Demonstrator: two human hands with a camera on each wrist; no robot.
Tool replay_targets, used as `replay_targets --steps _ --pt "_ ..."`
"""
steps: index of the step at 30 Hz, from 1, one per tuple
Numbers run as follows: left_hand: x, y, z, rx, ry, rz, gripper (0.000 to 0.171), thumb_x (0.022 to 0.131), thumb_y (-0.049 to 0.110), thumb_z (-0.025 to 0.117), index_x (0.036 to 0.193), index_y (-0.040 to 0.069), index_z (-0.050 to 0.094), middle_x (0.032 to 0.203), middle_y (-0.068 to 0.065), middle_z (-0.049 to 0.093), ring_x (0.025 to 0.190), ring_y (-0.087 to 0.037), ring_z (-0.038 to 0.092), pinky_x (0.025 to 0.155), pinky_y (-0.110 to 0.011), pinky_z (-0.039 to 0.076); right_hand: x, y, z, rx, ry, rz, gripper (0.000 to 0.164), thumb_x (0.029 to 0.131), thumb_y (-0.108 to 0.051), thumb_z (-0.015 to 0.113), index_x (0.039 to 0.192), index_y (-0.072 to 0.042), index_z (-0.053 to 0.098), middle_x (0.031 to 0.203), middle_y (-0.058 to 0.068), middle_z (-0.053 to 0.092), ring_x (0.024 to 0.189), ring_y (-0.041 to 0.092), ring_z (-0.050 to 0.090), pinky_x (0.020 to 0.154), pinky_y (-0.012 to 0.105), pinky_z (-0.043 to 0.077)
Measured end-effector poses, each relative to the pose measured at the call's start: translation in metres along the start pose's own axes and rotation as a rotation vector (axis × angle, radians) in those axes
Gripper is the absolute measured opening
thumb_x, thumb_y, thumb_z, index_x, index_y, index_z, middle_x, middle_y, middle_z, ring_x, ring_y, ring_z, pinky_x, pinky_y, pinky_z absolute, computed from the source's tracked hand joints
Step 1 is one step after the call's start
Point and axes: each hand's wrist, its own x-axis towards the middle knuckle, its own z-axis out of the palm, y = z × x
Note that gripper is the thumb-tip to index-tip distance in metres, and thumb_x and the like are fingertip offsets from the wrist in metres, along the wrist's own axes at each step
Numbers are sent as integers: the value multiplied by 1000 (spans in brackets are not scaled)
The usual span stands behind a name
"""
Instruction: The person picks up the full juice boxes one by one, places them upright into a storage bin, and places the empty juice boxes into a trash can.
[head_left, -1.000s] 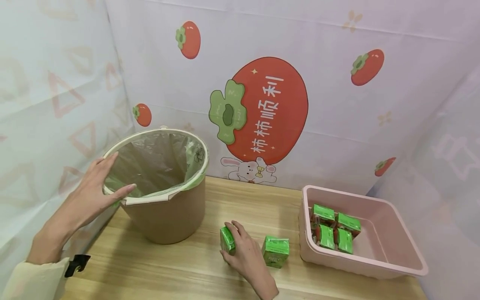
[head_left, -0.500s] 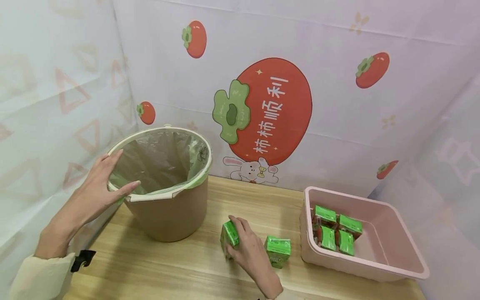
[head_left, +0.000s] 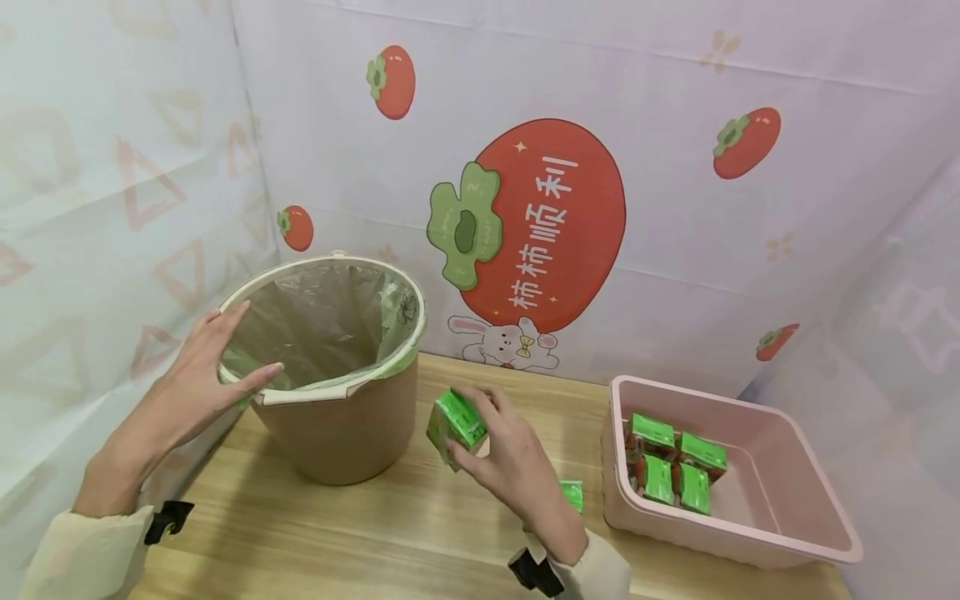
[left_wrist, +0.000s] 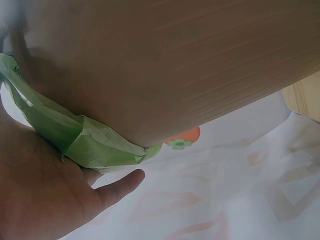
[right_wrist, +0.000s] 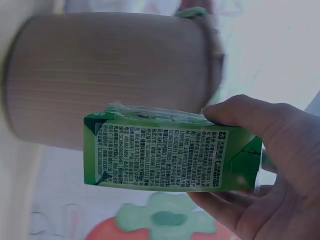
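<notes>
My right hand (head_left: 510, 446) pinches a small green drink carton (head_left: 456, 423) between thumb and fingers, raised off the table and tilted, just right of the bin. In the right wrist view the carton (right_wrist: 160, 152) shows a side covered in small white print, with clear film along one edge. My left hand (head_left: 180, 387) rests against the left rim of a brown bin (head_left: 352, 437), fingers and thumb spread. The bin's green-tinted liner (left_wrist: 100, 147) lies beside that palm in the left wrist view. Another green carton (head_left: 572, 493) stands behind my right wrist, mostly hidden.
A pink plastic tub (head_left: 720, 533) stands at the right, with several green cartons (head_left: 657, 479) in its left part. Printed cloth walls (head_left: 675, 292) enclose the wooden table (head_left: 337, 542) at the back and both sides.
The right hand has lifted the carton off the table and tilted it, moving it up toward the bin. Its wrist now covers most of the other standing carton. The left hand stays at the rim.
</notes>
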Motion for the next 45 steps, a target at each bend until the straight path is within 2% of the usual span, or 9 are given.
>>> replay_targets --steps 10,17,21,25,29,35,37,40,45 --pt "0 -5 1 -1 -2 7 99 101 46 69 172 12 9 174 -24 11 161 -43 0 102 -88 20 48 -32 -26 68 86 -119 72 84 -9 90 146 -10 55 136 9 59 114 19 61 92 35 58" --pt "0 -3 1 -4 -5 -6 98 101 47 68 172 14 8 174 -25 9 161 -42 0 99 -88 23 92 -56 -39 152 95 -206 66 86 -10 88 144 -9 56 131 10 60 111 18 61 88 29 57" --pt "1 -2 0 -10 -14 -17 98 102 48 67 172 15 6 174 -25 5 161 -42 -1 96 -88 25 116 -65 -34 191 77 -212 63 87 -9 87 143 -7 57 132 11 60 111 18 59 85 25 56" --pt "1 -3 0 -20 -18 -17 98 102 47 67 172 15 6 174 -26 4 161 -42 -2 96 -88 25 139 -72 -17 193 49 -212 62 88 -11 87 142 -5 57 132 14 60 111 20 58 83 20 53" --pt "1 -4 2 -29 -16 -24 98 102 47 67 172 16 6 174 -27 2 161 -43 -3 95 -89 24 155 -73 3 172 7 -207 67 88 -18 89 145 -5 55 138 14 57 117 22 58 89 18 50" --pt "1 -4 4 -24 -16 -15 97 102 47 66 172 15 7 174 -27 4 161 -42 -4 95 -90 25 151 -65 12 156 -21 -167 76 87 -23 91 149 -6 52 152 11 47 144 21 45 113 23 39" --pt "1 -4 3 -15 -11 -13 97 102 47 66 172 16 7 174 -25 6 161 -41 -4 96 -89 24 147 -62 10 160 -18 -144 75 87 -23 91 149 -6 52 153 10 46 149 19 40 115 24 38" --pt "1 -4 2 -14 -7 -9 97 102 47 66 172 16 7 175 -25 7 161 -41 -4 98 -89 23 142 -59 6 159 -14 -130 74 88 -24 90 149 -6 53 154 10 46 150 18 40 115 25 39" --pt "2 -5 1 -17 -11 -12 97 102 46 67 172 16 8 174 -26 4 161 -41 -3 94 -88 26 131 -54 -1 150 -15 -125 67 90 -20 87 147 -5 54 152 9 47 138 21 50 108 27 45"
